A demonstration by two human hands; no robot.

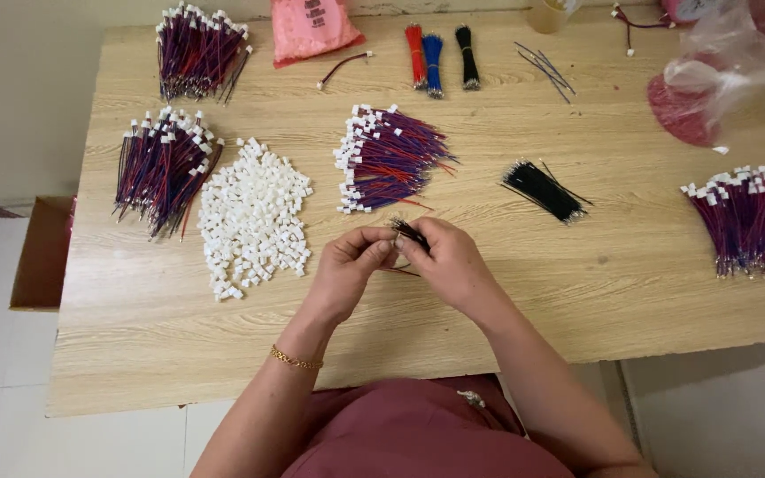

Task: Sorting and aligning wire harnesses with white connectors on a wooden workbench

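My left hand and my right hand meet over the middle of the wooden table, fingertips pinched together. Between them is a small bunch of thin black wires, held mostly by my right hand; my left fingers pinch at the same spot. What sits at the wire ends is hidden by my fingers. A pile of small white plastic connectors lies just left of my left hand. A heap of red and blue wires with white connectors lies right behind my hands.
Similar wire bundles lie at far left, back left and right. Loose black wires sit right of centre. Red, blue and black bundles, a pink bag and a clear plastic bag line the back. A cardboard box stands on the floor at left.
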